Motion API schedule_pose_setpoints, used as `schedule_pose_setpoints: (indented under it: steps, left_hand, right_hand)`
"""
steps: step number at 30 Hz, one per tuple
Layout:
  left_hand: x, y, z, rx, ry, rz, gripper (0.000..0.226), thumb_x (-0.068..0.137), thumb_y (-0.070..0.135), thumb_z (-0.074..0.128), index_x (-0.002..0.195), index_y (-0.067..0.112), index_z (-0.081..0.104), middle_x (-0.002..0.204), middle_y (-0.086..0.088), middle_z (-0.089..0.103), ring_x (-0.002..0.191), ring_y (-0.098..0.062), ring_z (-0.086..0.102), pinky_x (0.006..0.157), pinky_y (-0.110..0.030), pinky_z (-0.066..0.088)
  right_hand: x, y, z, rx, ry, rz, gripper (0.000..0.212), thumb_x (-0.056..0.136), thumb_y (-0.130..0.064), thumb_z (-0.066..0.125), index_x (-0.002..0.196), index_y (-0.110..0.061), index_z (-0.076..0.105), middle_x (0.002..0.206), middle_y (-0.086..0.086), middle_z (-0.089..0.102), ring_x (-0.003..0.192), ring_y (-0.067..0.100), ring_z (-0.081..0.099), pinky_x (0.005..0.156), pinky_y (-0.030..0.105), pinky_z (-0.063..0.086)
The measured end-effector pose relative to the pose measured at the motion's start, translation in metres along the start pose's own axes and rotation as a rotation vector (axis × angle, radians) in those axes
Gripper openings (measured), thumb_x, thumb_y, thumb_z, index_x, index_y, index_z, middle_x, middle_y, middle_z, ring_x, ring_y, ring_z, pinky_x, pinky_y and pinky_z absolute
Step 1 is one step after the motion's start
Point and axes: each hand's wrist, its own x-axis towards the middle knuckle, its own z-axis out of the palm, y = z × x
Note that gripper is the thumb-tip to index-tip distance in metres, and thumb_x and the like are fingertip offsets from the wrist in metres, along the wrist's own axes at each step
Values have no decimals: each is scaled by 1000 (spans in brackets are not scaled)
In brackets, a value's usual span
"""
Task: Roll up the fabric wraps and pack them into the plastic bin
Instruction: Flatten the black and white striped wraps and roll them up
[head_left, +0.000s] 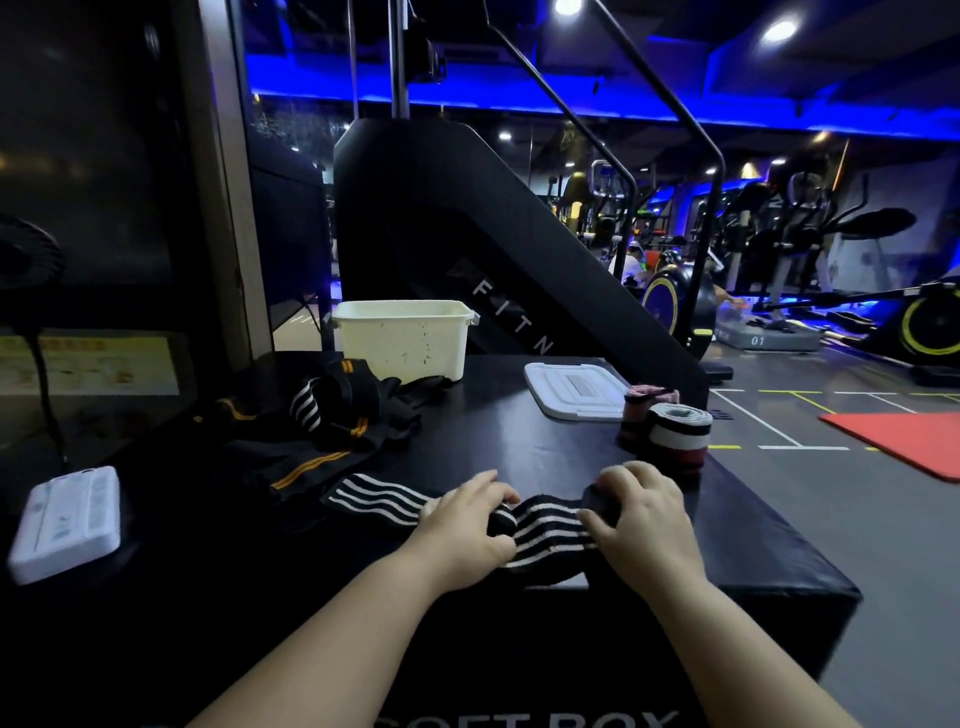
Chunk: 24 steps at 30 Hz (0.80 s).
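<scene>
A black wrap with white stripes (545, 525) lies stretched across the front of a black soft box (519, 431). My left hand (467, 519) pinches the wrap near its middle. My right hand (639, 514) grips the rolled-up end of the same wrap. Two finished rolls stand at the right edge: a white, black and red one (678, 436) and a pink one (641, 410) behind it. A pile of unrolled black wraps with orange and white stripes (322, 421) lies at the left. The cream plastic bin (405, 338) stands open at the back.
The bin's white lid (574, 389) lies flat at the back right. A white flat device (67, 519) rests at the far left, with a small fan (21, 260) above it. A black stair machine (467, 234) rises behind the box. Gym floor and a red mat (904, 441) lie to the right.
</scene>
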Motion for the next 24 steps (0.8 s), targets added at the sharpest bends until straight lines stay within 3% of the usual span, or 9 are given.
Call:
schedule_pose_setpoints:
  steps: [2,5,10,12,15,18,24]
  left_hand:
    - [0,-2,-4,49,20,22,53,82,18,55,132,36,49,160,14,16,146,-14,18,117,-39,13]
    - [0,-5,-7,113,48,74,55,82,13,53,132,35,52,160,14,16,146,-8,8,116,-34,5]
    - [2,8,0,152,11,91,62,76,49,36,132,32,55,156,13,28,145,-8,12,117,-35,1]
    - [5,14,6,194,41,122,56,87,56,34,136,33,51,155,13,31,144,-8,14,119,-37,2]
    - [10,20,15,234,30,162,45,100,49,37,144,40,39,154,18,32,145,-9,15,119,-41,2]
    - [13,19,22,335,-46,180,42,101,49,34,142,44,41,150,21,38,143,-12,22,118,-43,10]
    - [13,15,29,349,18,151,42,100,53,33,139,47,45,146,23,43,140,-11,27,115,-40,16]
  right_hand:
    - [8,7,4,-7,-100,-41,47,85,-34,67,131,-31,55,137,-10,48,128,19,39,104,35,38]
    - [17,10,9,-69,-266,-45,47,93,-35,56,139,-34,48,139,-11,52,131,18,40,105,34,37]
    - [16,19,18,-100,-258,-51,40,94,-50,51,130,-34,59,129,-9,56,127,18,43,103,34,37]
    - [16,22,20,-44,-251,-54,42,91,-52,57,125,-30,64,123,-6,58,123,19,47,103,35,38]
    - [19,26,17,17,-256,-80,34,86,-49,65,110,-26,72,111,-3,59,112,18,54,99,35,42]
    - [19,29,11,51,-244,-104,20,83,-45,70,92,-28,73,101,-6,57,103,15,55,95,32,44]
    - [15,31,5,71,-201,-109,17,81,-45,71,91,-31,70,100,-10,54,99,10,53,89,26,42]
